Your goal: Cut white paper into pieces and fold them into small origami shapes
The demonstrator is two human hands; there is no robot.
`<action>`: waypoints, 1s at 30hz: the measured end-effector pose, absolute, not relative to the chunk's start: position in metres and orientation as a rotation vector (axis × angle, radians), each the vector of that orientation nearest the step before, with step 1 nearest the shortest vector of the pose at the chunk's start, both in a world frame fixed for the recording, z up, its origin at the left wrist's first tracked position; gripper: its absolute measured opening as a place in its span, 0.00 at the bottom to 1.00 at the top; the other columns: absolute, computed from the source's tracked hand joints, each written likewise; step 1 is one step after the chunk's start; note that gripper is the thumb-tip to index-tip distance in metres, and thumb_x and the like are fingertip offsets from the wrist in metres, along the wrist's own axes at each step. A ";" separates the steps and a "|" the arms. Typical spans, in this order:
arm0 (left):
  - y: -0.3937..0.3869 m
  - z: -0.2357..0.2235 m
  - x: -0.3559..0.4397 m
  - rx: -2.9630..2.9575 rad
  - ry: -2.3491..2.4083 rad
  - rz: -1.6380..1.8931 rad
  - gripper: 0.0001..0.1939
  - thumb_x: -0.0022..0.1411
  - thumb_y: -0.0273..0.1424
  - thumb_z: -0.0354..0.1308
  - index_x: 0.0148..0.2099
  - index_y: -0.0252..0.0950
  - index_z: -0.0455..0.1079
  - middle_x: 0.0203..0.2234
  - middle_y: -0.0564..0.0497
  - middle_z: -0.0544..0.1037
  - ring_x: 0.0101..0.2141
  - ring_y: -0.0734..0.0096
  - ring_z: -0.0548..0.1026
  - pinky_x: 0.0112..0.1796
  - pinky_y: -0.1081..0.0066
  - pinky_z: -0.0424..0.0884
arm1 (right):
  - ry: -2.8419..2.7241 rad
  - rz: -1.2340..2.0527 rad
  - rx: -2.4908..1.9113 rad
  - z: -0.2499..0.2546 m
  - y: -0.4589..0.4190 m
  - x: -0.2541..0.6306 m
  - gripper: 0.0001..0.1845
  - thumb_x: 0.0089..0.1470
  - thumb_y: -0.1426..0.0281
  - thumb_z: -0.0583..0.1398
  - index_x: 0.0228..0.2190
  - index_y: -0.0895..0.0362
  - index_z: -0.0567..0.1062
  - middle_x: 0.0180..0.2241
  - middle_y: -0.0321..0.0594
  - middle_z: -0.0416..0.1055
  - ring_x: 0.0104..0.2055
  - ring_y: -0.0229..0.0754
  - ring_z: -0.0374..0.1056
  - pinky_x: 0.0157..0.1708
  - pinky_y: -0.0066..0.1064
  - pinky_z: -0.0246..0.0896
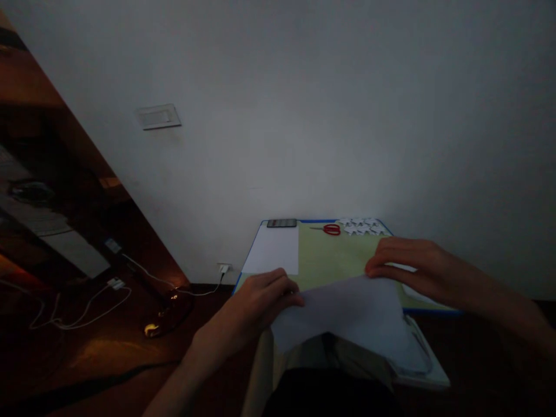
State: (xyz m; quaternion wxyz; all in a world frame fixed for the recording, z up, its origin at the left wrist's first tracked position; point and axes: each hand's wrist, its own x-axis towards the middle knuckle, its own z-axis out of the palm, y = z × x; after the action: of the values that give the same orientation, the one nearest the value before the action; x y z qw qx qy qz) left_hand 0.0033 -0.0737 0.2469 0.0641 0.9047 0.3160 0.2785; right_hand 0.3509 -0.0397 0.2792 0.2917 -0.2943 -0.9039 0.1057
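A white sheet of paper point(343, 310) is held up by its far edge, between my two hands and over my lap. My left hand point(269, 292) pinches its left corner between thumb and fingers. At the right end of the same edge, my right hand point(406, 263) is closed on the paper. Beyond it, on the low table's green top point(325, 258), another white sheet point(275, 249) lies flat at the left. Red-handled scissors point(331, 230) rest near the far edge, beside several folded white paper pieces point(362, 226).
A dark phone-like device point(281, 223) lies at the table's far left corner. Against the wall point(339, 116), a charger point(223, 269) sits in an outlet, with white cables on the dark floor at left. A white flat object point(428, 362) is low at the right.
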 end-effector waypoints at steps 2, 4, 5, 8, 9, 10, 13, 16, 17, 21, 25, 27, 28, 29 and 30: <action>-0.070 0.248 -0.004 2.653 0.971 0.821 0.09 0.77 0.33 0.55 0.42 0.36 0.73 0.34 0.52 0.76 0.33 0.74 0.75 0.34 0.74 0.69 | -2.381 0.285 -0.811 0.278 -0.037 0.357 0.16 0.69 0.55 0.59 0.38 0.47 0.84 0.36 0.39 0.82 0.39 0.45 0.78 0.40 0.38 0.73; -0.067 0.250 -0.010 2.596 0.978 0.825 0.06 0.75 0.30 0.58 0.42 0.36 0.74 0.35 0.53 0.77 0.34 0.75 0.76 0.36 0.74 0.69 | -2.351 0.293 -0.822 0.277 -0.036 0.362 0.16 0.68 0.54 0.60 0.39 0.47 0.85 0.36 0.39 0.82 0.38 0.46 0.78 0.39 0.39 0.73; -0.066 0.252 -0.013 2.578 0.981 0.829 0.05 0.74 0.30 0.59 0.41 0.37 0.75 0.34 0.53 0.78 0.34 0.75 0.76 0.36 0.74 0.69 | -2.335 0.296 -0.814 0.277 -0.036 0.363 0.16 0.68 0.54 0.60 0.39 0.47 0.85 0.36 0.39 0.83 0.38 0.46 0.78 0.39 0.39 0.73; -0.065 0.255 -0.018 2.558 1.000 0.831 0.05 0.73 0.31 0.61 0.42 0.37 0.76 0.33 0.54 0.78 0.33 0.76 0.75 0.35 0.75 0.69 | -2.310 0.290 -0.758 0.275 -0.034 0.364 0.14 0.68 0.56 0.61 0.39 0.46 0.85 0.37 0.38 0.83 0.39 0.45 0.79 0.39 0.37 0.74; -0.065 0.256 -0.019 2.561 1.009 0.829 0.05 0.73 0.31 0.61 0.42 0.37 0.76 0.33 0.54 0.78 0.32 0.76 0.75 0.35 0.75 0.69 | -2.307 0.280 -0.734 0.273 -0.033 0.364 0.13 0.68 0.57 0.61 0.40 0.46 0.85 0.36 0.38 0.83 0.38 0.44 0.79 0.39 0.36 0.74; -0.064 0.256 -0.020 2.569 1.012 0.828 0.06 0.73 0.32 0.61 0.41 0.37 0.76 0.33 0.54 0.78 0.32 0.76 0.75 0.35 0.75 0.68 | -2.302 0.269 -0.709 0.271 -0.032 0.364 0.13 0.68 0.58 0.61 0.40 0.47 0.85 0.36 0.38 0.82 0.38 0.43 0.79 0.39 0.35 0.74; -0.063 0.257 -0.022 2.600 1.025 0.852 0.11 0.72 0.36 0.62 0.38 0.36 0.76 0.31 0.53 0.78 0.30 0.76 0.74 0.32 0.75 0.66 | -2.285 0.242 -0.652 0.266 -0.030 0.363 0.11 0.68 0.60 0.62 0.40 0.48 0.85 0.35 0.38 0.82 0.37 0.42 0.79 0.37 0.33 0.73; -0.059 0.255 -0.023 2.587 1.089 0.860 0.14 0.71 0.39 0.63 0.35 0.35 0.73 0.28 0.55 0.77 0.27 0.76 0.73 0.30 0.75 0.63 | -2.284 0.229 -0.650 0.264 -0.028 0.362 0.11 0.68 0.61 0.62 0.40 0.49 0.85 0.35 0.37 0.82 0.38 0.41 0.79 0.38 0.31 0.72; -0.058 0.254 -0.023 2.575 1.111 0.851 0.15 0.71 0.39 0.63 0.35 0.35 0.73 0.27 0.55 0.77 0.27 0.76 0.72 0.29 0.75 0.63 | -2.284 0.228 -0.660 0.263 -0.027 0.362 0.11 0.68 0.61 0.62 0.39 0.49 0.85 0.35 0.37 0.83 0.38 0.41 0.79 0.39 0.31 0.72; -0.052 0.247 -0.024 2.503 1.132 0.782 0.15 0.74 0.36 0.58 0.34 0.35 0.71 0.27 0.56 0.75 0.28 0.75 0.73 0.31 0.74 0.63 | -2.248 0.293 -0.709 0.258 -0.020 0.358 0.12 0.66 0.58 0.64 0.36 0.49 0.86 0.34 0.35 0.84 0.36 0.41 0.80 0.39 0.32 0.73; -0.042 0.239 -0.027 2.402 1.144 0.712 0.16 0.75 0.37 0.56 0.33 0.35 0.70 0.26 0.56 0.74 0.28 0.73 0.72 0.32 0.73 0.63 | -2.197 0.403 -0.746 0.250 -0.015 0.355 0.10 0.64 0.59 0.65 0.38 0.48 0.87 0.36 0.34 0.85 0.39 0.41 0.81 0.42 0.31 0.73; -0.038 0.236 -0.028 2.368 1.153 0.711 0.16 0.74 0.38 0.57 0.33 0.36 0.71 0.26 0.55 0.75 0.29 0.72 0.72 0.33 0.73 0.64 | -2.198 0.424 -0.754 0.247 -0.014 0.354 0.10 0.65 0.60 0.64 0.42 0.47 0.86 0.39 0.34 0.85 0.41 0.41 0.81 0.44 0.31 0.74; -0.037 0.236 -0.029 2.352 1.159 0.718 0.16 0.74 0.39 0.57 0.33 0.36 0.71 0.27 0.55 0.75 0.29 0.72 0.72 0.33 0.72 0.65 | -2.199 0.422 -0.753 0.247 -0.015 0.353 0.11 0.66 0.61 0.64 0.45 0.46 0.86 0.41 0.34 0.85 0.42 0.41 0.81 0.45 0.32 0.74; -0.037 0.235 -0.029 2.335 1.167 0.725 0.16 0.73 0.39 0.58 0.33 0.36 0.71 0.27 0.55 0.75 0.30 0.71 0.73 0.34 0.72 0.65 | -2.197 0.411 -0.755 0.247 -0.016 0.351 0.12 0.66 0.61 0.63 0.47 0.45 0.85 0.42 0.34 0.85 0.43 0.42 0.81 0.46 0.33 0.74; -0.037 0.235 -0.030 2.316 1.175 0.731 0.16 0.73 0.40 0.58 0.33 0.36 0.72 0.27 0.54 0.76 0.31 0.70 0.73 0.35 0.71 0.66 | -2.188 0.396 -0.768 0.247 -0.016 0.350 0.13 0.67 0.61 0.63 0.49 0.44 0.84 0.43 0.35 0.85 0.44 0.42 0.81 0.47 0.34 0.73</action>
State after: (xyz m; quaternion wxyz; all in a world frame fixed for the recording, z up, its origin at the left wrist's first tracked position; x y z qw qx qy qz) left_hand -0.0296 -0.0367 0.2354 0.2201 0.8373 0.4249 0.2644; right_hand 0.3495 -0.0165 0.2472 0.3845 -0.3013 -0.8586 0.1556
